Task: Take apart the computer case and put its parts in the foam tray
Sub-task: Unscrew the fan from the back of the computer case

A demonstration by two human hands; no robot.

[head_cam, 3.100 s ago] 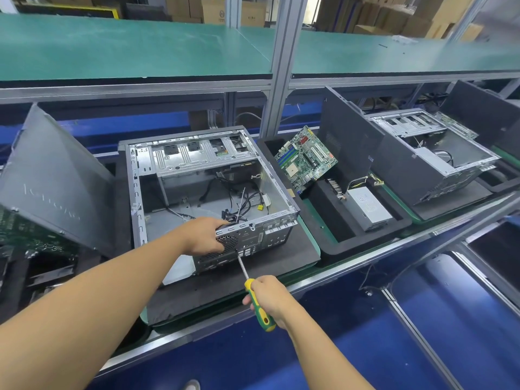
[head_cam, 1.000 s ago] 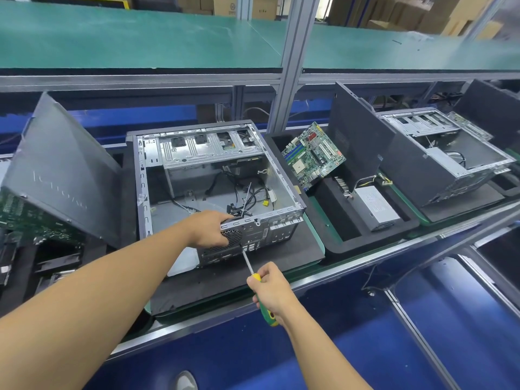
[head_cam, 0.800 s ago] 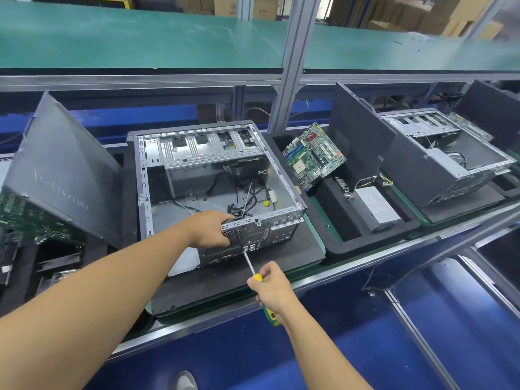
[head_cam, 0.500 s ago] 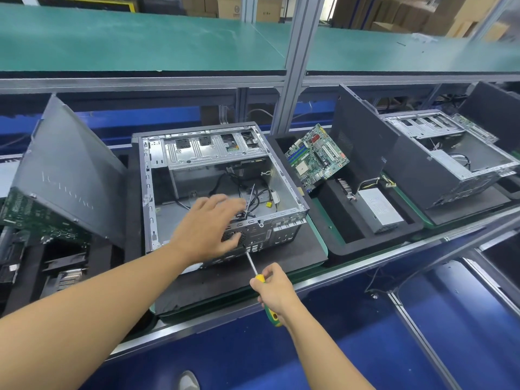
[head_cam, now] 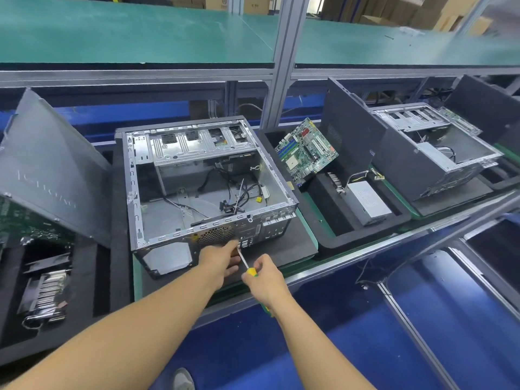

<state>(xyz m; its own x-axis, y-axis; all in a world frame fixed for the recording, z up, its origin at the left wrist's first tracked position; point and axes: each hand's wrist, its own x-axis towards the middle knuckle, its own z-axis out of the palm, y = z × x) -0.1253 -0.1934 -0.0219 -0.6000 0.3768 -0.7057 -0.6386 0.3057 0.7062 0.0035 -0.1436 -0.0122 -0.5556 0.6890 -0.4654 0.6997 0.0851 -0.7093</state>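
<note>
The open computer case [head_cam: 157, 209] lies on a black foam mat [head_cam: 292, 243], its inside holding only loose cables. My right hand [head_cam: 266, 282] grips the yellow-green handle of a screwdriver [head_cam: 243, 259], whose tip meets the case's rear panel beside the vent grille. My left hand [head_cam: 221, 263] is at that same spot, fingers curled close around the shaft near the tip; whether it holds anything is hidden. To the right, the foam tray [head_cam: 329, 243] holds a green motherboard [head_cam: 306, 150] and a grey power supply [head_cam: 368, 201].
A grey side panel [head_cam: 50, 170] leans at the left over a foam tray with a heatsink [head_cam: 47, 291]. A dark panel [head_cam: 349, 136] stands between the right tray and a second open case [head_cam: 433, 147]. An aluminium post [head_cam: 281, 66] rises behind, under green shelves.
My left hand let go of the case's rear top edge, lifted, then dropped in front of the rear panel beside the screwdriver tip. My right hand stays on the screwdriver.
</note>
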